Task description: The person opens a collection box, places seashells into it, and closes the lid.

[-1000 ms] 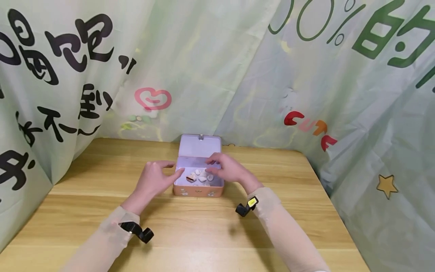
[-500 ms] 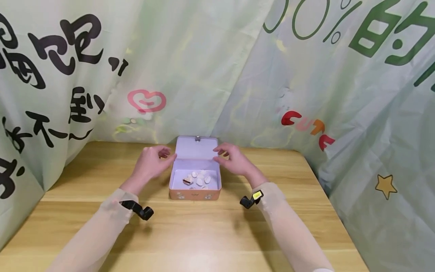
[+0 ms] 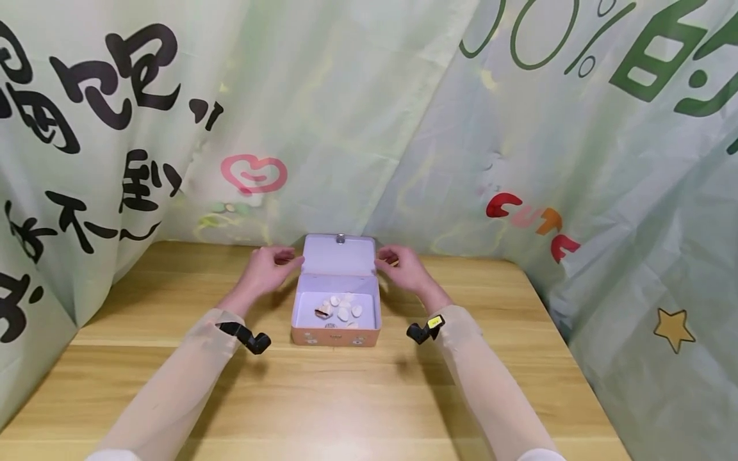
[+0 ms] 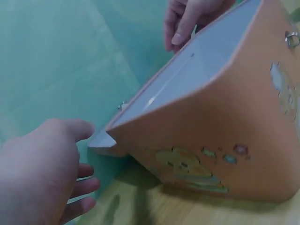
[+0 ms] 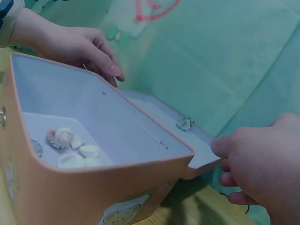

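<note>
An orange tin box (image 3: 336,337) with a lilac inside and printed cartoon figures stands on the table, its hinged lid (image 3: 339,255) tipped back. Several pale seashells (image 5: 63,138) lie on the box floor, one with a brownish edge. My left hand (image 3: 268,267) is at the lid's left side, thumb toward its edge; in the left wrist view a small gap separates them. At the lid's opposite side is my right hand (image 3: 405,269), its thumb tip at or against the edge in the right wrist view. Both hands have loosely bent fingers that grip nothing.
The wooden table (image 3: 340,403) extends around the box. Close behind the lid hangs a pale green printed curtain (image 3: 323,128), which also runs along both sides. A small metal clasp (image 3: 340,239) sits on the lid's upper edge.
My right hand has moved out from over the shells to the lid's right side. My left hand has shifted from the box's left rim up beside the lid. The lid stays open.
</note>
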`<state>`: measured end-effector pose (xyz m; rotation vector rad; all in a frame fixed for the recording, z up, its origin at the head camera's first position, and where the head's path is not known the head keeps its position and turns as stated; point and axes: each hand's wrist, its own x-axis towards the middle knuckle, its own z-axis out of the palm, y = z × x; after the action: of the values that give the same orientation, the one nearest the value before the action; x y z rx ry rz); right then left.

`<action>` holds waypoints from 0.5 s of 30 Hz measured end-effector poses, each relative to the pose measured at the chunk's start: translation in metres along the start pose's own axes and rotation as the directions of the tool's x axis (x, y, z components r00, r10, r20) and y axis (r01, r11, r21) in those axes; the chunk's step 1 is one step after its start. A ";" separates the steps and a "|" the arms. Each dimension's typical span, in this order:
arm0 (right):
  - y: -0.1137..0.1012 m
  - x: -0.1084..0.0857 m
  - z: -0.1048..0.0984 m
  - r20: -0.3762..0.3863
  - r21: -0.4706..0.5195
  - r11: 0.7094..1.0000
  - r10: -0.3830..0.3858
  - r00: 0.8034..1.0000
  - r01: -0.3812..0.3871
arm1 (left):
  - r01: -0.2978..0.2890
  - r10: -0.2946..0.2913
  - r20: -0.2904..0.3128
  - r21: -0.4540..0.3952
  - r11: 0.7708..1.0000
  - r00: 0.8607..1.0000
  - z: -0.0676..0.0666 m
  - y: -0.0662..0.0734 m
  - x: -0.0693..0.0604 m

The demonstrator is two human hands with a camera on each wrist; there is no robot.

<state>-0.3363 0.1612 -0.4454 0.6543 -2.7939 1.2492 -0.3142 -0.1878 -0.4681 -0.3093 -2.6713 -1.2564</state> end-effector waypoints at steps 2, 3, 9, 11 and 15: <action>0.004 0.002 0.001 0.006 -0.014 1.000 0.013 1.000 -0.013 | 0.000 0.000 0.039 -0.008 1.000 0.999 0.003 -0.004 0.002; 0.005 0.002 0.002 0.011 -0.022 1.000 0.020 1.000 -0.020 | 0.004 -0.003 0.056 -0.014 1.000 0.998 0.004 -0.005 0.004; 0.010 0.006 0.006 0.036 -0.025 0.999 0.041 0.999 -0.041 | 0.010 -0.006 0.093 -0.049 0.999 0.996 0.011 -0.013 0.009; 0.012 0.007 0.007 0.046 -0.017 0.999 0.045 0.998 -0.044 | 0.008 -0.003 0.093 -0.059 0.998 0.996 0.012 -0.013 0.009; 0.017 0.009 0.011 0.089 -0.002 0.999 0.034 0.995 -0.034 | 0.009 -0.002 0.095 -0.076 0.997 0.995 0.013 -0.011 0.009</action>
<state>-0.3490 0.1602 -0.4628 0.6824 -2.8889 1.2557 -0.3265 -0.1836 -0.4816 -0.3821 -2.7086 -1.3806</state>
